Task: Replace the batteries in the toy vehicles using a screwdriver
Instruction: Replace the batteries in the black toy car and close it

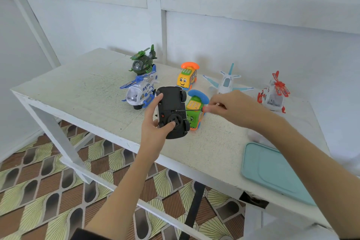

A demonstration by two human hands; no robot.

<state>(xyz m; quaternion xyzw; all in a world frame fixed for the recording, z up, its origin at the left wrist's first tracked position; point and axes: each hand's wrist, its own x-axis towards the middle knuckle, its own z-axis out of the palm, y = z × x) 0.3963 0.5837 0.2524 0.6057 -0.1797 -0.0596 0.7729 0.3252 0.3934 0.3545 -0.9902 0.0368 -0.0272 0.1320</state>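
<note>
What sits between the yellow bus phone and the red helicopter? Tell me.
In the head view, the white toy jet stands on the table between the yellow bus phone and the red helicopter.

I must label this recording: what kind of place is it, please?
Probably a plain room in a home, used as a makeshift workbench: a rough white-painted wooden table, white board walls and a patterned brown and cream floor.

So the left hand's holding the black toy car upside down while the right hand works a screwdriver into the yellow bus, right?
Not quite: in the head view the screwdriver in the right hand points into the underside of the black toy car held by the left hand, not the yellow bus.
</note>
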